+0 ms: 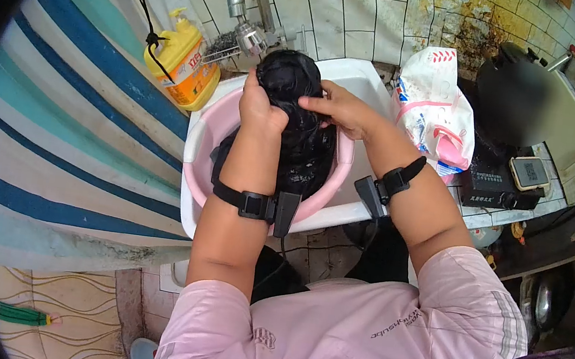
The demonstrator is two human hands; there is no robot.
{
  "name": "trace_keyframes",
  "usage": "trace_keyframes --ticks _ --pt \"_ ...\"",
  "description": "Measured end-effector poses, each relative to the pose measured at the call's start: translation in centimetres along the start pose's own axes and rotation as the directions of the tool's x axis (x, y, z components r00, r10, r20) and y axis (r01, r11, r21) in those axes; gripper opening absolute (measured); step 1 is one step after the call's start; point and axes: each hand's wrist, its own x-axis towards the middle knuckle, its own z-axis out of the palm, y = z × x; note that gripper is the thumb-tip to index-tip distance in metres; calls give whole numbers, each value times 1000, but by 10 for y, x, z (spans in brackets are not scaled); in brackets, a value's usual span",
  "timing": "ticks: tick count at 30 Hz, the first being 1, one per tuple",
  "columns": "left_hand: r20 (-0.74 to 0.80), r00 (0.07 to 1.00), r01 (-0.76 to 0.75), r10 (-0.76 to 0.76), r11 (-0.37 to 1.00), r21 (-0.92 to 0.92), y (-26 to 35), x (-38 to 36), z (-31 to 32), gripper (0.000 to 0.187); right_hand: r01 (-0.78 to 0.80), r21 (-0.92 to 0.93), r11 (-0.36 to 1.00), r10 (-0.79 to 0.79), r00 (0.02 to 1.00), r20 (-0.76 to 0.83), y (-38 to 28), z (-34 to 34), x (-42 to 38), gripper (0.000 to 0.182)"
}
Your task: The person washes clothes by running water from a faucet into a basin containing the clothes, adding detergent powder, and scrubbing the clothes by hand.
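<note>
A wet black cloth (289, 82), bunched up, is raised between my hands over a pink basin (339, 159). My left hand (261, 105) cups its left side, with the fingers mostly hidden behind it. From the right, my right hand (337, 109) grips the bundle, thumb lying across the front of it. More of the dark fabric hangs down into the basin, where its lower part looks soaked. The basin stands in a white sink (374, 89), below a metal faucet (246, 0) that rises just behind the bundle.
A yellow jug with a pump (186, 68) stands left of the sink, beside a striped curtain (84, 124). To the right are a white plastic bag (434, 104), a black stove (491, 181) with a dark pot, and a phone-like device (529, 172).
</note>
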Motion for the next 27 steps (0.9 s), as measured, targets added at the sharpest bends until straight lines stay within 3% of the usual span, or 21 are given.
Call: trace_keyframes --ticks 2,3,4,6,7,9,10,13,18,20,21,22,24,25,26,27 --pt "-6 1000 -11 11 999 -33 5 -5 5 42 -5 -214 977 40 986 159 0 -8 3 47" --pt "-9 1000 -9 9 999 -33 5 -3 2 42 10 -171 985 9 994 111 4 -9 6 31" --pt "-38 999 7 -7 1000 -17 5 -1 -1 42 8 -172 985 11 994 110 8 -11 9 31" --pt "-64 998 23 -23 1000 -1 5 2 -4 42 -37 -47 998 34 998 -51 10 -11 11 30" --pt "-92 995 38 -36 999 23 5 2 -5 43 -37 -47 998 34 998 -52 7 -12 11 30" --pt "-118 992 54 -49 997 46 5 2 -6 43 33 -75 997 -53 959 -278 -1 -15 9 26" --pt "-135 986 110 -99 991 79 6 1 -6 42 35 -76 996 -55 958 -280 1 -17 12 26" --pt "-141 977 180 -162 975 128 6 13 -14 40 266 27 964 -219 845 -489 4 -20 18 29" --pt "-153 981 143 -120 978 150 4 35 -34 37 281 24 959 -195 723 -663 -11 -30 10 31" --pt "-197 978 110 -66 969 220 0 7 -8 48 310 41 950 -240 808 -538 -11 -31 11 32" --pt "-98 986 157 -138 961 228 -6 15 -17 46 399 40 916 -339 824 -454 -3 -28 18 34" --pt "-93 986 155 -137 960 232 -9 10 -11 46 365 -20 931 -348 868 -355 -1 -21 15 36" --pt "-55 985 170 -161 924 343 -20 -3 -3 49 353 -353 866 -435 880 -188 4 -6 9 36" --pt "93 980 136 -177 932 336 -19 -14 4 48 357 -350 866 -439 878 -192 7 -7 12 36" --pt "49 993 75 -105 901 426 -21 -25 11 40 458 -528 715 -592 798 -109 12 -7 13 35" --pt "147 987 -21 -59 873 488 -24 -23 7 35 529 -674 516 -712 702 6 19 -8 16 35"
